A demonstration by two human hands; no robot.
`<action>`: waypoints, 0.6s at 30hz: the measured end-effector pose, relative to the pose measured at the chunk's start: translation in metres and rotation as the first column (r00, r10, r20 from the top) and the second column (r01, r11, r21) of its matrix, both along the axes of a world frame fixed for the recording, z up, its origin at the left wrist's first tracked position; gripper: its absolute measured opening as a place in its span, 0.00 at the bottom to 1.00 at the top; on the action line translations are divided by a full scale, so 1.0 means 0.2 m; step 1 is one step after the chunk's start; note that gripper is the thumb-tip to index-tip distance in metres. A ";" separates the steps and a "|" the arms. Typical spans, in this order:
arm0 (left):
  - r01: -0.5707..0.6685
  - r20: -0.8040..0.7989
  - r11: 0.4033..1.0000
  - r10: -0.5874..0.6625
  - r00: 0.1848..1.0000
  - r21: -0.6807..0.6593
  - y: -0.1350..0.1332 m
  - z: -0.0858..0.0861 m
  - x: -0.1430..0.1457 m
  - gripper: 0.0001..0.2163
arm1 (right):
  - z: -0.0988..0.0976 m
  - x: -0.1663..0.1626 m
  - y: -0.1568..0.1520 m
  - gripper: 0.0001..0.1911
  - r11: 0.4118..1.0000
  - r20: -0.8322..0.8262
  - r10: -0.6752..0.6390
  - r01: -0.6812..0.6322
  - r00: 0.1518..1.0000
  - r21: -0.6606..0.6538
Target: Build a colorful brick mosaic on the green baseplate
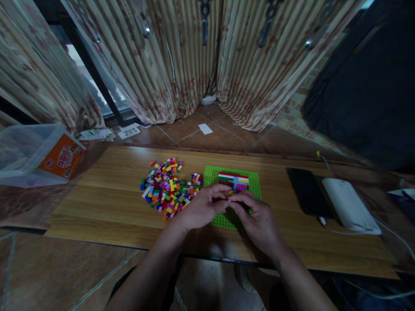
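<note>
My left hand (205, 206) and my right hand (258, 218) meet over a green studded baseplate (254, 178). Their thumbs and fingertips pinch together around a tiny pink toy brick (229, 200), which is mostly covered by the fingers. Rows of coloured bricks (235, 178) in red, white, green, blue and magenta are fixed on the plate just beyond my fingertips. My hands hide the near part of these rows. To the left of the plate lies a loose heap of small multicoloured bricks (168, 188), close to my left wrist.
Everything stands on a long low wooden table (106, 194). On its right lie a black phone (308, 190) with a cable and a white power bank (350, 205). A clear plastic bin (29, 151) is beyond the left end. Curtains (181, 65) hang behind.
</note>
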State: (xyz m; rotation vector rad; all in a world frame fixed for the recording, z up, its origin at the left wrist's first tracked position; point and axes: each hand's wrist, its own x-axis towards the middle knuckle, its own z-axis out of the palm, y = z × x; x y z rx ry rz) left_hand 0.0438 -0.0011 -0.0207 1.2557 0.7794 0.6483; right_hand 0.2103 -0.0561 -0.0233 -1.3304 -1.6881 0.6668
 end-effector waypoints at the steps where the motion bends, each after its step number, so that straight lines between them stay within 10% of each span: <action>1: -0.005 -0.006 1.000 0.005 1.000 -0.005 0.00 0.00 0.00 0.17 | 0.00 0.01 0.00 0.08 1.000 0.012 -0.023 0.023 1.000 -0.002; 18: -0.019 -0.149 0.996 0.032 0.988 0.090 0.01 -0.01 -0.01 0.09 | -0.03 0.13 0.01 0.10 0.957 0.160 -0.277 0.288 0.947 -0.047</action>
